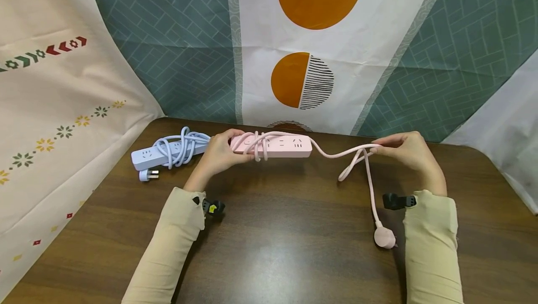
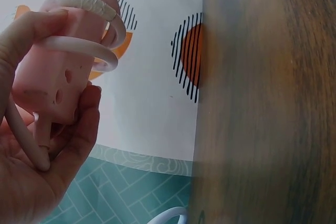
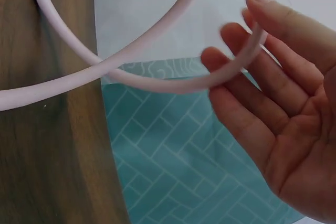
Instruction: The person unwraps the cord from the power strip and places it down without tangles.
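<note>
My left hand [image 1: 222, 151] grips the left end of a pink power strip [image 1: 290, 147], thumb on one side and fingers on the other in the left wrist view. Several turns of its pink cord [image 2: 79, 47] wrap round the strip near that hand. From the strip's right end the cord runs across to my right hand [image 1: 405, 152], whose thumb and fingers hold it. A loop of cord hangs below these fingers [image 3: 247, 121]. Farther down, the round pink plug [image 1: 384, 237] dangles at the cord's end, close to the right forearm.
A light blue power strip [image 1: 149, 155] with its cord bundled round it lies on the brown wooden table [image 1: 269, 229] at the back left, its plug [image 1: 145, 175] in front. Patterned cloth [image 1: 189, 61] hangs behind the table, and cream cloth [image 1: 50, 122] borders the left side.
</note>
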The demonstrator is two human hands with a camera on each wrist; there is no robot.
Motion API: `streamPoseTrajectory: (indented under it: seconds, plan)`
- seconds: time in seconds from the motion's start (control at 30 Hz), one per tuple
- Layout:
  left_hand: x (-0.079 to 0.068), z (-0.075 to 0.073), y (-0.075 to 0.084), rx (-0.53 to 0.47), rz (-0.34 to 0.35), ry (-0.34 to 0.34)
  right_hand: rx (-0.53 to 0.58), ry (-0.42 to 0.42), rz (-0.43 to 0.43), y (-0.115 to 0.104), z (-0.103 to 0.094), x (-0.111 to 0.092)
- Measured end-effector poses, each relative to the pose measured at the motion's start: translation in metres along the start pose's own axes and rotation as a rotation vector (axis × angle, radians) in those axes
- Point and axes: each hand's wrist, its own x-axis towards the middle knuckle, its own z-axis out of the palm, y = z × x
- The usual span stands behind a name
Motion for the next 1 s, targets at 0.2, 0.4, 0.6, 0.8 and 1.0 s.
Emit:
streamPoseTrajectory:
  seconds: [0.2,0.4,0.6,0.8,1.0]
  plan:
    - [0.001,0.001,0.001,0.001,0.012,0.007,0.026,-0.08,0.025,-0.01,0.0,-0.004]
    - [0.001,0.001,0.002,0.002,0.014,0.005,0.106,-0.042,-0.021,-0.032,0.003,-0.008]
    - [0.001,0.0,0.005,-0.01,0.008,0.002,0.201,-0.033,-0.051,-0.061,0.02,-0.008]
    - [0.001,-0.001,0.004,-0.003,0.007,0.006,0.282,-0.07,-0.037,-0.075,0.042,0.0]
    - [0.0,-0.002,0.002,0.002,0.002,0.014,0.469,-0.053,-0.007,-0.082,0.062,0.007]
